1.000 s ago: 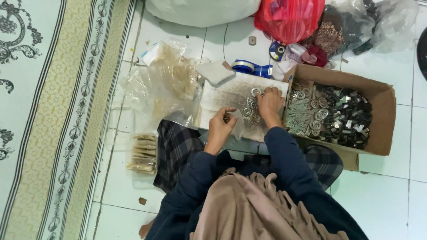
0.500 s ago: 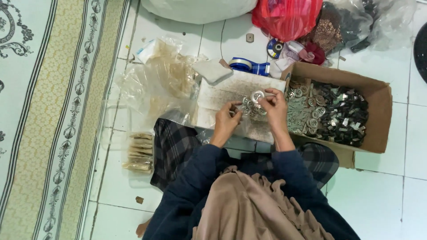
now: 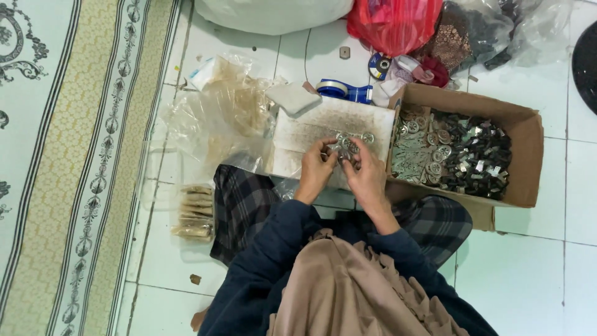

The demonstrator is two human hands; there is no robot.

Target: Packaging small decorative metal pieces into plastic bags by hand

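Note:
Both my hands meet over a white patterned sheet (image 3: 311, 127) lying on the floor in front of my knees. My left hand (image 3: 316, 169) and my right hand (image 3: 365, 174) together pinch a small cluster of round silvery metal pieces (image 3: 346, 148). A few more of these round pieces (image 3: 367, 137) lie on the sheet just beyond my fingers. To the right stands an open cardboard box (image 3: 525, 146) filled with several round metal pieces and dark small parts (image 3: 479, 162).
Crumpled clear plastic bags (image 3: 217, 118) lie to the left, a stack of small filled packets (image 3: 194, 213) by my left knee. A blue tape dispenser (image 3: 342, 90), red bag (image 3: 392, 25) and white sack (image 3: 273, 12) sit behind. A patterned rug (image 3: 74, 155) borders the left.
My right hand came back from the box edge toward the middle of the sheet. Both hands drew together and closer to me, holding the metal pieces.

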